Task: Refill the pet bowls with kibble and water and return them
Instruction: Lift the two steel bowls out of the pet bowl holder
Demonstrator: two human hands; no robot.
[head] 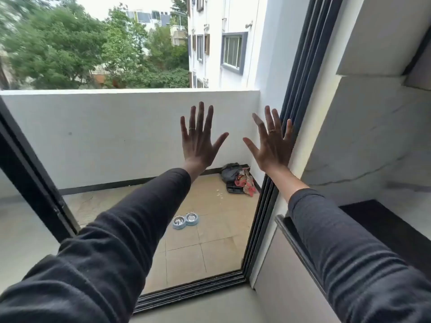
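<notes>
Both hands are raised mid-frame, the left hand (pixel 198 138) and right hand (pixel 271 142) with fingers spread, nothing held. Below centre, the pale-blue double pet bowls (pixel 185 221) with shiny steel cups are seen on beige tiled floor (pixel 217 248), bounded by a dark grooved door track (pixel 193 290).

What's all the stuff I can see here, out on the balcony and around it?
pet bowls: two, steel in one pale blue stand, on the balcony floor tiles
bag pile: one heap, black with red cloth, in the far right corner of the balcony
balcony wall: one, white, behind the bowls
door frame: one, black, around the opening to the balcony
trees: several, green, beyond the wall
building: one, white, beyond the wall on the right
sleeves: two, dark, on both arms
left hand: one, raised, fingers spread, holds nothing
right hand: one, raised, fingers spread, holds nothing
</notes>
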